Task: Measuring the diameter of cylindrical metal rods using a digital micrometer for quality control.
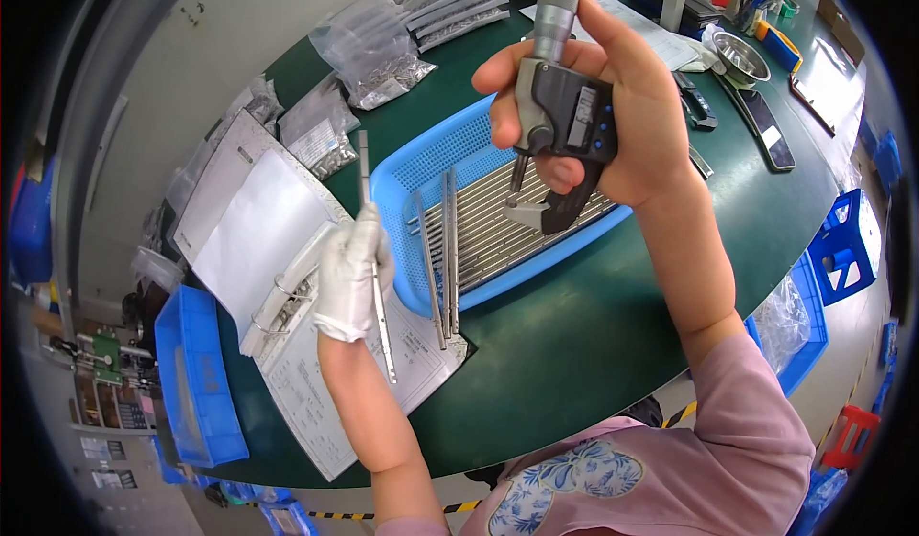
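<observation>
My right hand [641, 115] is bare and wrapped round a digital micrometer [563, 105], raised over the basket. Its grey thimble points up and its jaw gap faces down with nothing seen in it. My left hand [352, 273], in a white glove, grips a slim metal rod [383, 330] that sticks out above and below the fist. A blue perforated basket [414, 158] holds many similar metal rods [503, 225] lying side by side. A few loose rods [444, 258] lean across its near left rim, just right of my left hand.
An open ring binder [254, 211] with printed sheets [330, 407] lies left of the basket. Bags of small metal parts [373, 57] line the back. To the right are a phone [766, 129], a metal bowl [741, 59] and a second measuring tool [697, 103]. A blue bin [196, 373] stands at the left edge.
</observation>
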Available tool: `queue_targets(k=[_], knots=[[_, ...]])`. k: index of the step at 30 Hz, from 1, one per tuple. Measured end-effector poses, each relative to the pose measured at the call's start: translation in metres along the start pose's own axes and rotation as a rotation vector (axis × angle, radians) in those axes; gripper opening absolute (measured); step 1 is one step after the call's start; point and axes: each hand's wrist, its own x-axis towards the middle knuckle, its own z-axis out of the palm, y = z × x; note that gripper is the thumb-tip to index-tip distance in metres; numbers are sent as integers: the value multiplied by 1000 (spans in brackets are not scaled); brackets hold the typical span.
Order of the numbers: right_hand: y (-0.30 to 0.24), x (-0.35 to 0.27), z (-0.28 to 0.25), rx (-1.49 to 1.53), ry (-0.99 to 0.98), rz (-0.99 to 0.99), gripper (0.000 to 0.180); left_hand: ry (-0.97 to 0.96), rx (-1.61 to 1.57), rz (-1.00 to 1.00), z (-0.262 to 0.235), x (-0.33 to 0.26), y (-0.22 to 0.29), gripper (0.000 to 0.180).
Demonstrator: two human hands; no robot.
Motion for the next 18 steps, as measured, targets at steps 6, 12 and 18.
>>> queue_targets(k=[6,12,18], knots=[[-9,-2,3,25,2,-30,66,180,1132,-60,28,7,-8,42],[-32,-8,7,195,128,175,64,261,1459,-24,38,2,-9,38],[-38,-12,-3,212,132,116,65,240,1516,-40,44,11,-10,35]])
